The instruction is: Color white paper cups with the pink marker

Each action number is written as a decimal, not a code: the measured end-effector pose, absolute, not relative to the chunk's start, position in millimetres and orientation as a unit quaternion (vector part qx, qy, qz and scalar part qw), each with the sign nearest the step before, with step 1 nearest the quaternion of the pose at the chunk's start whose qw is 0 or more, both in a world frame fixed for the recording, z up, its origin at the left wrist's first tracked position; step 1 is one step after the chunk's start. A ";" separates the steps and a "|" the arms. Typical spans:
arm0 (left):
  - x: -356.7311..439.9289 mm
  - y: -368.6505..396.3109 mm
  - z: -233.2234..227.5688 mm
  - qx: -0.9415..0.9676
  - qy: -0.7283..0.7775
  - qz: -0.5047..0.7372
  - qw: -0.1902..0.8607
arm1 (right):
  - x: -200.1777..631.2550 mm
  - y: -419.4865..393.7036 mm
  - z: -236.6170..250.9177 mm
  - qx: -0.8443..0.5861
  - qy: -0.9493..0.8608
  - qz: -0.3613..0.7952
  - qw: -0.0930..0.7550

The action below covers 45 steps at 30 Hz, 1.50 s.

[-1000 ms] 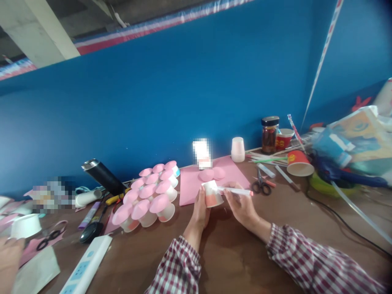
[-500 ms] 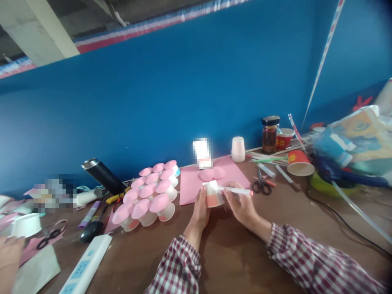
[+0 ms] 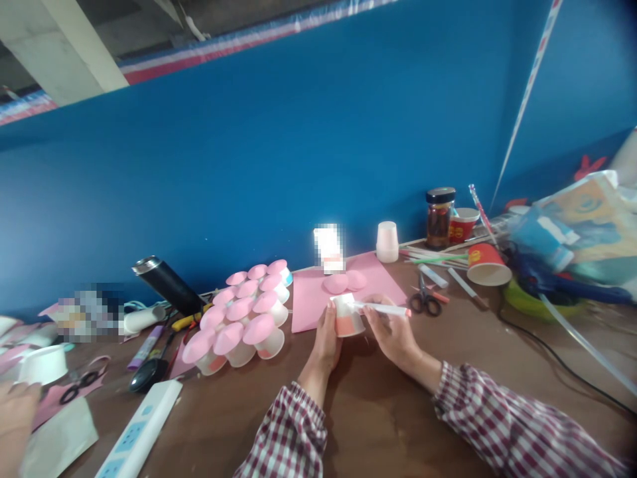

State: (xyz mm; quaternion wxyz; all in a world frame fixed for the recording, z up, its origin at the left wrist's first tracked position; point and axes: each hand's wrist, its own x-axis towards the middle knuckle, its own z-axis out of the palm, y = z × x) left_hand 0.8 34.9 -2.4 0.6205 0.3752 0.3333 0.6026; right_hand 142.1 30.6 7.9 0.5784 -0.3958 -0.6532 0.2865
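Compared with the frame half a second earlier, both hands and the cup between them keep the same pose; only the view has shifted very slightly. The left hand (image 3: 326, 340) is closed around the side of a small paper cup (image 3: 348, 316), white at the rim end and pink-orange below, held tilted just above the brown worktop (image 3: 378, 411) at the near edge of a flat pink sheet (image 3: 311, 295). The right hand (image 3: 393, 330) grips a slim white tube with a red tip (image 3: 385, 309), lying almost level, its white end touching the cup's rim.

Two pink paper discs (image 3: 344, 282) lie on the sheet. To the left stands a tight cluster of inverted white cups capped with pink discs (image 3: 242, 313), mushroom-like in shape. Behind the sheet an upturned pale pink cup (image 3: 387, 242) stands against the blue wall (image 3: 298, 153). Further right, a glass jar with a black lid (image 3: 439, 218) holds dark reddish contents that cannot be made out; a red paper cup (image 3: 462, 224) stands beside it, and a second red paper cup (image 3: 486, 265) lies on its side, its mouth toward the camera. Black-handled scissors (image 3: 424, 299) rest just right of the tube, near a scatter of thin straws (image 3: 432, 255).

At far left, a black cylindrical flask with a metal top (image 3: 164, 284) lies tilted, a white power strip (image 3: 144, 431) points toward the camera, and another person's hand (image 3: 14, 415) is near a white bowl (image 3: 44, 365).
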 end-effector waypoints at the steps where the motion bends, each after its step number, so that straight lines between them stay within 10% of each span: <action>1: 0.8 34.7 -2.1 0.375 0.334 0.602 0.621 | 142.1 30.4 8.2 -0.396 -0.652 0.288 0.579; 45: -0.3 36.3 -7.0 0.374 0.343 0.608 0.611 | 142.6 25.9 16.9 -0.411 -0.675 0.268 0.552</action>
